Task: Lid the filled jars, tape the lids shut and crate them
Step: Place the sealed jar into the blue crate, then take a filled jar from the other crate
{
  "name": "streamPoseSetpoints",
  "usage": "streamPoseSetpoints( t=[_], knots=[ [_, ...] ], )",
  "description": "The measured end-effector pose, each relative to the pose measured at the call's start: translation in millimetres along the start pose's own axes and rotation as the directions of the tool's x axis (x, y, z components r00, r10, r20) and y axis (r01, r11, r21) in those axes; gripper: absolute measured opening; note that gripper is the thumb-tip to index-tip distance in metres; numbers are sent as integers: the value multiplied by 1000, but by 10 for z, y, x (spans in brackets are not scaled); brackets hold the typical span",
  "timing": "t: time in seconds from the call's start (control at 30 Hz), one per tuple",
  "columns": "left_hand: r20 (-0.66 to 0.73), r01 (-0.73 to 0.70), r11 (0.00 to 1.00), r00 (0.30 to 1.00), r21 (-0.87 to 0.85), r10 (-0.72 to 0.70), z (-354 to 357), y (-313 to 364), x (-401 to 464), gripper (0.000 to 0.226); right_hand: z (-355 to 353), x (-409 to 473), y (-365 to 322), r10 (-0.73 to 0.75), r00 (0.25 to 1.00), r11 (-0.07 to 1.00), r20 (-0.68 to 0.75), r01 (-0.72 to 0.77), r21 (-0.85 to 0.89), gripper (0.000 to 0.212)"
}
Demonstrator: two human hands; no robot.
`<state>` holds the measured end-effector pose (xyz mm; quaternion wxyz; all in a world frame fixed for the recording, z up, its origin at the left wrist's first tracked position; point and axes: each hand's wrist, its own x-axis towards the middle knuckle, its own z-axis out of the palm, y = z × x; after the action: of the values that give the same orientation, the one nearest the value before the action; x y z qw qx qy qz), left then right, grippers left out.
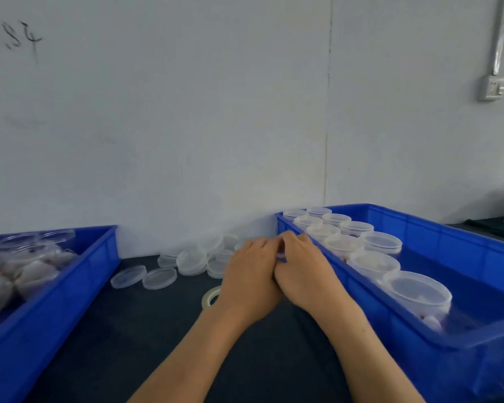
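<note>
Head view: a jar [280, 255], mostly hidden, was gripped between left hand [249, 267] and right hand [298, 264] over the desk [146, 324], apparently being lidded; tape [211, 296] was judged needed next.

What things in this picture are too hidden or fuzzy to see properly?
- Head view: whatever sits between the left hand and right hand is covered by the fingers.
- The tape roll is partly hidden behind the left wrist.
- The left crate is cut off by the frame edge, and its contents are blurred.
- What fills the lidded jars in the right crate is unclear through cloudy lids.
- The wall writing is smeared and cropped.
</note>
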<state>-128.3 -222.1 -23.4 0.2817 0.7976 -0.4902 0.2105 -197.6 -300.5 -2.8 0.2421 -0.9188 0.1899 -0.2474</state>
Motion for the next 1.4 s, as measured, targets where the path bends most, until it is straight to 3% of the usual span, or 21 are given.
streamPoseSetpoints(
  t=[0.2, 0.33, 0.6, 0.77, 1.03, 1.2, 1.4],
  knots=[
    [-87, 293, 943, 955, 155, -282, -607, -837, -608, 39, 848, 118, -836, -222, 958, 947, 181, 168, 272, 18],
    [-113, 441, 846, 897, 300, -428, -936, -1278, -1045, 35, 1363, 122, -1303, -320, 897, 909, 306, 200, 365, 31],
    [-156, 563, 645, 802, 517, -576, -1473, -1959, -1419, 26, 1967, 214, -1949, -455, 811, 816, 369, 213, 538, 21],
    [-17, 589, 659, 751, 468, -660, -1782, -2126, -1462, 27, 2134, 297, -2152, -472, 809, 809, 351, 239, 537, 24],
    [12, 686, 546, 617, 481, -787, -2251, -2483, -1649, 25, 2346, 321, -2705, -535, 753, 792, 382, 290, 537, 27],
    [77, 716, 553, 580, 425, -811, -2297, -2883, -1423, 21, 2506, 581, -2933, -508, 747, 831, 428, 295, 472, 30],
    [68, 785, 520, 531, 338, -845, -2120, -3638, -1139, 56, 2873, 1170, -2967, -439, 756, 892, 485, 304, 334, 32]
  ],
)
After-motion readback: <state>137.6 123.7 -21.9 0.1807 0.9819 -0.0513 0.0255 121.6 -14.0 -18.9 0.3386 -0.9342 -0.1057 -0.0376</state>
